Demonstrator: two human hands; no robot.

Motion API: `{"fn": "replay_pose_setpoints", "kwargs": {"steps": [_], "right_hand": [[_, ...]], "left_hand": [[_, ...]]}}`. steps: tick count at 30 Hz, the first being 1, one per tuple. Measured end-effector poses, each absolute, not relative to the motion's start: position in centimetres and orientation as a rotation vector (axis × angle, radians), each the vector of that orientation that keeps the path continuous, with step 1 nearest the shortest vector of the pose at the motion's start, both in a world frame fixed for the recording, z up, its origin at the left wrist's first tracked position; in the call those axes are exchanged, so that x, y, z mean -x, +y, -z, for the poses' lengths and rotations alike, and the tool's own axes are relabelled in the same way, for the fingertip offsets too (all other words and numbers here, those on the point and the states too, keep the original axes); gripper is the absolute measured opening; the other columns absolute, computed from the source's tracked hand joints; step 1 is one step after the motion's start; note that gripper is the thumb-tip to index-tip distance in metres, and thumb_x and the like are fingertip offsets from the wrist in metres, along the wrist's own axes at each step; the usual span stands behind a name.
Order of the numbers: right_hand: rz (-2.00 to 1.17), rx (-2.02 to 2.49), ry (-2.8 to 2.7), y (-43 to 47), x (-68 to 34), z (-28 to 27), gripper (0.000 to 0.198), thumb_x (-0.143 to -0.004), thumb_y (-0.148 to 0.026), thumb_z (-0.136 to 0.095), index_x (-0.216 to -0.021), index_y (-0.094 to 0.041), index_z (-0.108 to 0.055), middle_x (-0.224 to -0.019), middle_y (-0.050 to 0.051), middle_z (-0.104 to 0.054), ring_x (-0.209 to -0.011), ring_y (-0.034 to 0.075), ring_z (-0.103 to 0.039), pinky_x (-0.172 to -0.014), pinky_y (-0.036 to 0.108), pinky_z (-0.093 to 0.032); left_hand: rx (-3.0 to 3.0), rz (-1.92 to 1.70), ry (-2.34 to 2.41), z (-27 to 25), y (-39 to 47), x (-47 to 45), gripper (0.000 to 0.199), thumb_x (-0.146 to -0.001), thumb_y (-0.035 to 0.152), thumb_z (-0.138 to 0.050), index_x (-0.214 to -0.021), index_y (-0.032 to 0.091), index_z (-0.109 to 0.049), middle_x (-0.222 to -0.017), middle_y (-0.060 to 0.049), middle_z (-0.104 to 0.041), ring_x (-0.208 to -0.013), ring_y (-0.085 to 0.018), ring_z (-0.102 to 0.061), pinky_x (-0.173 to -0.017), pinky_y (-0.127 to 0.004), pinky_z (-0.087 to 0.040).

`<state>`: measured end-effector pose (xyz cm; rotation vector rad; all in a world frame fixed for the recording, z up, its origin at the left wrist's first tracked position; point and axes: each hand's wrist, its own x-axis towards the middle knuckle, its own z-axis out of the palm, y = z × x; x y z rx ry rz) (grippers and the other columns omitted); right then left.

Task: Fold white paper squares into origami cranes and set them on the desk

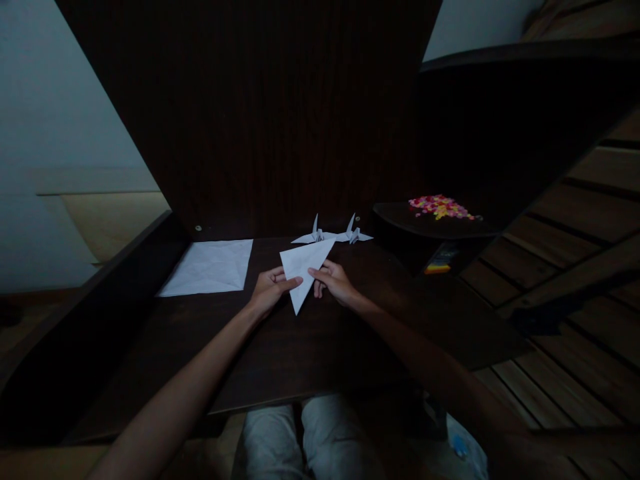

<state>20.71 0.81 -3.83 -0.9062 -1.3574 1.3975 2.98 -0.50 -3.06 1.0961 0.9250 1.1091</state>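
Note:
Between my two hands is a white sheet of paper folded into a triangle (306, 265), held over the dark desk with one point toward me. My left hand (270, 288) grips its left edge, thumb on top and fingers behind. On the right edge, my right hand (334, 281) pinches it the same way, with some fingers curled beneath. Just behind the triangle stand two folded paper cranes, a left crane (318, 235) and a right crane (353, 235), at the back of the desk. White paper (213, 267) lies flat to the left of my hands.
A small raised shelf (435, 227) at the right bears a pile of small pink, red and yellow pieces (441, 207). Under it sits a yellow-orange item (437, 269). A dark side panel (100, 307) borders the desk on the left; the back panel (260, 120) rises behind.

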Motion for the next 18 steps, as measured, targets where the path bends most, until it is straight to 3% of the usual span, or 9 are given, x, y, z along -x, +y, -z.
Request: {"fn": "replay_pose_setpoints", "kwargs": {"steps": [6,11,16,18], "right_hand": [[-1.506,0.908,-1.273,1.3,-21.1,4.4,0.031,-0.063,-0.036,-0.074,-0.078,-0.014,-0.058,-0.052,-0.002,-0.061,-0.035,0.009,-0.051,-0.033,0.018,-0.039],[-1.620,0.910,-1.321,1.5,-21.8,4.6,0.028,-0.065,-0.034,-0.072,-0.079,-0.012,-0.060,-0.051,0.000,-0.061,-0.035,0.010,-0.053,-0.034,0.019,-0.040],[-1.522,0.852,-1.333,1.2,-21.5,4.3,0.043,-0.066,-0.040,-0.073,-0.099,-0.018,-0.057,-0.060,-0.002,-0.064,-0.041,0.012,-0.058,-0.036,0.021,-0.046],[-1.465,0.851,-1.403,1.2,-21.3,4.6,0.040,-0.068,-0.046,-0.070,-0.092,-0.017,-0.059,-0.057,-0.002,-0.063,-0.041,0.012,-0.058,-0.037,0.022,-0.047]], "left_hand": [[-1.117,-1.065,0.955,2.5,-0.4,-2.8,0.040,-0.062,0.039,-0.078,-0.088,0.010,-0.070,-0.085,-0.010,-0.073,-0.074,-0.022,-0.067,-0.065,-0.032,-0.054],[-1.062,-1.087,0.972,3.0,0.1,-2.6,0.031,-0.063,0.031,-0.076,-0.085,0.010,-0.069,-0.079,-0.009,-0.072,-0.067,-0.019,-0.066,-0.061,-0.031,-0.055],[-0.987,-1.096,0.987,3.1,0.2,-2.7,0.023,-0.065,0.024,-0.073,-0.081,0.008,-0.068,-0.075,-0.010,-0.072,-0.064,-0.018,-0.066,-0.061,-0.030,-0.056],[-0.958,-1.097,0.987,2.9,0.2,-2.7,0.021,-0.067,0.023,-0.072,-0.081,0.008,-0.068,-0.075,-0.010,-0.071,-0.063,-0.017,-0.066,-0.061,-0.029,-0.056]]}}
